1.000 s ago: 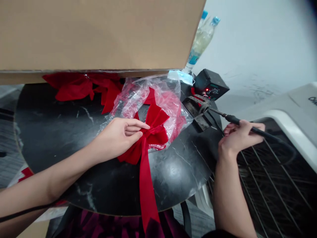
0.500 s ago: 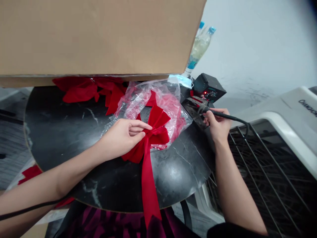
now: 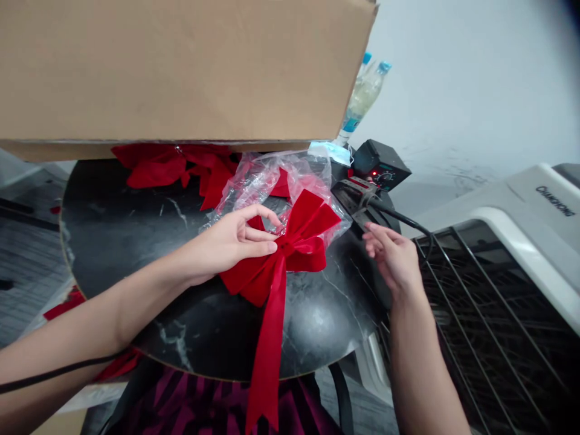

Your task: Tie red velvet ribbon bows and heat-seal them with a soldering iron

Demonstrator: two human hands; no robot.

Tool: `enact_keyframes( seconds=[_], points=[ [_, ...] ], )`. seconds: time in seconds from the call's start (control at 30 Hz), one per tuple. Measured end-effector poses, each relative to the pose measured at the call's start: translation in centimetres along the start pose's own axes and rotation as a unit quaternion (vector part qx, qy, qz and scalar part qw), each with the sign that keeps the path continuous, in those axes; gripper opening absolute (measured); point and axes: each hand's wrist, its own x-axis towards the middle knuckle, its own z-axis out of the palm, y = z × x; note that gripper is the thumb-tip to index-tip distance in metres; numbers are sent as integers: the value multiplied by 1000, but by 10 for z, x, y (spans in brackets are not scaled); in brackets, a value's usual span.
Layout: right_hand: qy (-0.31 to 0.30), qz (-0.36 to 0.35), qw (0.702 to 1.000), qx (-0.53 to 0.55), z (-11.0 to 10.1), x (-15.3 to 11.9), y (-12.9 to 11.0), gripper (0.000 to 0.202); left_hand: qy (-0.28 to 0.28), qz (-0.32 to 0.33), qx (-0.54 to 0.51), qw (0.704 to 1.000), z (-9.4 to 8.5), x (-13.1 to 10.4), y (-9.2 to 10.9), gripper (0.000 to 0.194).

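Note:
A red velvet bow [image 3: 312, 217] with a long forked tail hangs over the near table edge. My left hand [image 3: 240, 241] grips it at the knot, between thumb and fingers. My right hand [image 3: 394, 257] is off to the right with its fingers loosely bent and nothing visible in them. Just beyond its fingertips, a soldering iron [image 3: 375, 203] with a black cord lies in its stand [image 3: 351, 193]. Behind the stand is a black control box [image 3: 380, 163] with a dial and a lit red lamp.
A large cardboard box [image 3: 181, 72] fills the back. Clear plastic wrap [image 3: 244, 181] and more red bows [image 3: 158, 166] lie on the black round table [image 3: 217, 338]. Bottles [image 3: 365, 93] and a blue face mask [image 3: 333, 152] are behind. A white heater [image 3: 512, 199] stands at right.
My right hand has let go of the soldering iron, now in its stand, and drawn back toward me. The bow in my left hand has lifted and tilted slightly rightward.

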Motion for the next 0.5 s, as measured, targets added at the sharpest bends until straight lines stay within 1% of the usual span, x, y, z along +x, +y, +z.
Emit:
enact_keyframes(
  seconds=[0.03,0.1,0.17,0.23,0.3,0.33,0.4,0.5],
  points=[
    [-8,1,1000,-18,3,-17,-5,40,-6,-4,-6,1000,0,0,1,28],
    [-31,-14,998,-53,16,-51,-18,38,-12,-8,-10,1000,0,-1,2,28],
    [-81,-70,990,-95,35,-81,-32,36,-15,-11,-8,1000,0,-2,1,27],
    [-128,-120,975,-136,53,-100,-44,30,-14,-8,4,1000,0,-2,0,27],
    [-187,-134,958,-170,60,-106,-53,20,-9,-4,20,1000,-1,-2,-1,30],
    [-218,-130,949,-186,58,-106,-57,16,-8,-3,27,1000,-2,-1,-1,32],
    [-277,-105,929,-222,45,-99,-63,22,-9,-3,37,999,-5,0,-2,35],
    [-347,-53,887,-299,5,-82,-69,27,-16,-5,49,999,-9,1,0,33]
  ],
)
